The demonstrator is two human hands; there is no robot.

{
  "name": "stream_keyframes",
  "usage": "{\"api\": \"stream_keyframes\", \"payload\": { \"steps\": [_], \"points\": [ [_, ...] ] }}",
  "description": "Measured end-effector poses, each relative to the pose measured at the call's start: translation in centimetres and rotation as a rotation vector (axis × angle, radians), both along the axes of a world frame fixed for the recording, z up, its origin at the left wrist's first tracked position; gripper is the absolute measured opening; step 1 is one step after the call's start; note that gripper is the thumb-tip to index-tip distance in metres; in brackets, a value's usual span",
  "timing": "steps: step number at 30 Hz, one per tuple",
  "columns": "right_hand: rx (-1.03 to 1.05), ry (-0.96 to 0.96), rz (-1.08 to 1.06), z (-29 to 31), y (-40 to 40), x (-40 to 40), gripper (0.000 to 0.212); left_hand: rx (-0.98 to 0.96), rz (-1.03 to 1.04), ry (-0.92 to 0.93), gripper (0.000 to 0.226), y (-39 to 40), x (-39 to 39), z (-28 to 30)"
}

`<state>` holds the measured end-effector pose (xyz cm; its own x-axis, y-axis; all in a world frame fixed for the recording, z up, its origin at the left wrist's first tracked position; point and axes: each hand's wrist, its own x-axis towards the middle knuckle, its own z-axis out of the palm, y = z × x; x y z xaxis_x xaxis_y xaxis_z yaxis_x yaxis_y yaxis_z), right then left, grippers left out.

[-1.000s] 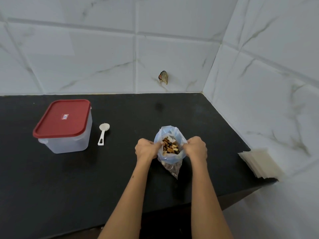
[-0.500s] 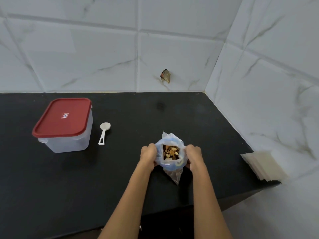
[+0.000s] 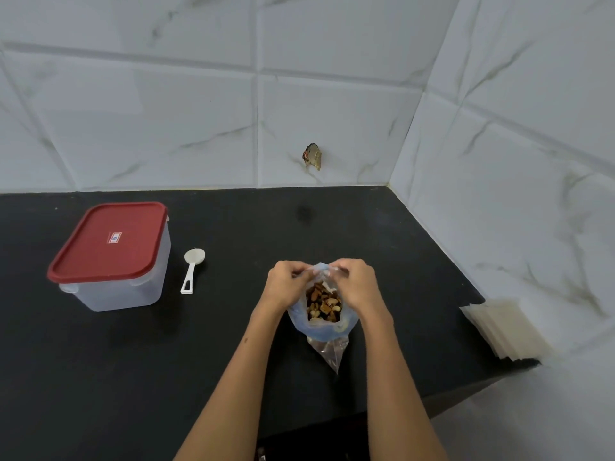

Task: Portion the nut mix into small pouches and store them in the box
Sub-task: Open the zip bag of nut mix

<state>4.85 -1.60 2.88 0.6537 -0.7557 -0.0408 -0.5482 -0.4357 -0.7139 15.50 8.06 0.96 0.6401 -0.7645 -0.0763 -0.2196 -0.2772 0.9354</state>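
Nuts sit in the bag near the surface's front edge; my left hand and right hand have slid from its sides to pinch its far rim. I judge the mouth open; box, spoon and pouches wait untouched.

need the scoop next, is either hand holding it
No, the scoop lies alone on the counter beside the box.

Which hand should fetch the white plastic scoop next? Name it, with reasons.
Left hand: the white plastic scoop lies on its side, nearer it. The right hand can keep pinching the clear plastic bag of nut mix.
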Motion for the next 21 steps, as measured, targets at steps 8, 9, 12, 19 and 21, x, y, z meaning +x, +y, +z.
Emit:
{"api": "stream_keyframes", "payload": {
  "steps": [8,9,12,19,21],
  "points": [
    [0.302,0.105,-0.055,-0.3,-1.1,2.1,0.026,0.081,0.204,0.46,0.029,-2.0,-0.3,-0.1],
    [0.354,0.126,-0.066,-0.4,-1.3,2.5,0.024,0.114,0.236,0.451,0.029,-2.3,-0.4,0.0],
    [0.461,0.145,-0.09,-0.4,-1.9,3.1,0.023,0.154,0.288,0.433,0.031,-3.1,-0.6,0.0],
    [0.245,0.074,-0.238,-1.8,-1.9,3.2,0.055,0.177,0.403,0.264,0.027,-3.0,-0.4,-1.4],
    [0.147,0.076,-0.274,-1.3,-1.7,2.7,0.051,0.201,0.429,0.14,0.039,-2.5,-0.3,-1.1]
  ]
}}
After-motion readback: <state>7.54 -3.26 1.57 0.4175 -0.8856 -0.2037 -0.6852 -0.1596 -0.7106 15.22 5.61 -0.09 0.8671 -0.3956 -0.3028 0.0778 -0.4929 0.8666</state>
